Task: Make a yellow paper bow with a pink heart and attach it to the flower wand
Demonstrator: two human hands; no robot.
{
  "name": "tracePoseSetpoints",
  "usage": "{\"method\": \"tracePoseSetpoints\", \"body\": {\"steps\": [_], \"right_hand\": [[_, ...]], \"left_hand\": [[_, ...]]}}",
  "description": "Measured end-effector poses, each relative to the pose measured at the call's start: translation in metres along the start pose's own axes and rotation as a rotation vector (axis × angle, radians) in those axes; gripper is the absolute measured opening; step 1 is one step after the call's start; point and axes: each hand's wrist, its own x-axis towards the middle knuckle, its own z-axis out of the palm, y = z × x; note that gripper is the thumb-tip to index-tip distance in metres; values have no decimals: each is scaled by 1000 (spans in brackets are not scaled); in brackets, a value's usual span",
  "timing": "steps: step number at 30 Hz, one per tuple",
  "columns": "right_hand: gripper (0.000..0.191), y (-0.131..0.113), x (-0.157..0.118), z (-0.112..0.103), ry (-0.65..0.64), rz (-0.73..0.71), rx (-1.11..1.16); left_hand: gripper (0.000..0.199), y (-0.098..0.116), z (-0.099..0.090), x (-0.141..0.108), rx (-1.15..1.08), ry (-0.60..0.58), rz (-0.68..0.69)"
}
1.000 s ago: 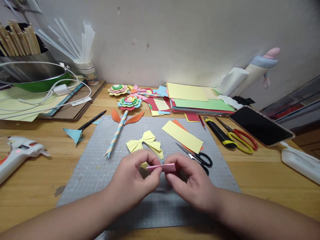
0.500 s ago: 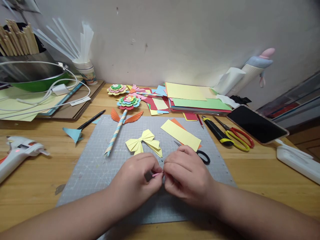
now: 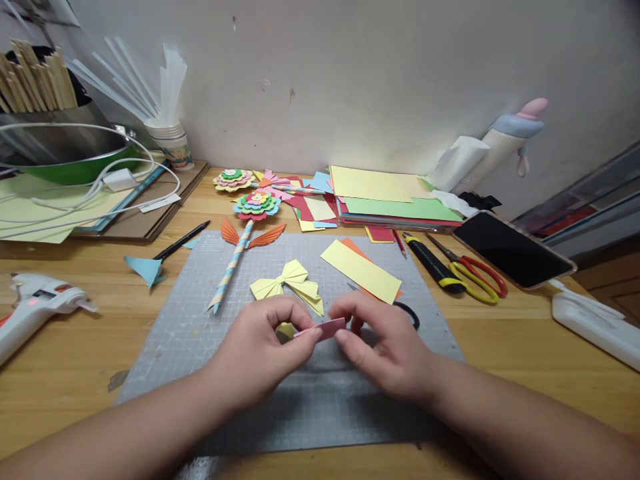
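My left hand (image 3: 273, 343) pinches a small folded strip of pink paper (image 3: 331, 328) between thumb and fingers. The strip sticks out to the right over the grey cutting mat (image 3: 320, 413). At its right end is my right hand (image 3: 383, 337), with thumb and forefinger apart; the thumb tip is at the strip's lower corner. Just beyond my hands lies a pale yellow folded paper bow (image 3: 289, 280), its lower part hidden by my left hand. Black-handled scissors (image 3: 411, 313) lie partly hidden behind my right hand and yellow paper.
A yellow paper strip (image 3: 360, 270) overlaps an orange one. A paper flower (image 3: 257, 203) with a striped stem lies at the mat's left. Left is a glue gun (image 3: 50, 297); right are a cutter (image 3: 434, 261), red-and-yellow scissors (image 3: 477, 277) and a phone (image 3: 513, 247).
My hands have moved apart a little and turned, and the right fingers have opened from their closed grip. More of the pink strip now shows between them.
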Motion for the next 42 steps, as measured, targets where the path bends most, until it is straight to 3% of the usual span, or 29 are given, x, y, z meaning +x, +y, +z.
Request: {"method": "tracePoseSetpoints", "body": {"steps": [3,12,19,24,26,29,32,36,39,42], "right_hand": [[18,-6,-4,7,-107,-33,-18],[25,-12,-6,16,-187,-40,38],[29,-13,-8,9,-28,-14,38],[34,-8,-8,-1,287,160,134],[32,-6,-7,1,256,214,250],[31,-6,-6,7,123,211,302],[22,-7,-4,11,18,133,208],[12,-7,-4,12,32,1,34],[13,-5,-6,15,12,-88,-55],[23,-4,-8,17,80,-94,-63]], "left_hand": [[10,-2,3,0,2,-57,-4],[13,-7,6,-4,169,-198,157],[13,-1,-7,-1,246,-118,103],[13,-1,-18,4,207,66,0],[14,-1,-16,4,94,62,14],[16,-3,-8,2,-8,-4,67],[16,-6,-1,2,73,-81,145],[18,-9,2,1,265,-116,326],[19,-11,2,-2,410,-147,456],[19,-11,2,-4,496,-140,512]]}}
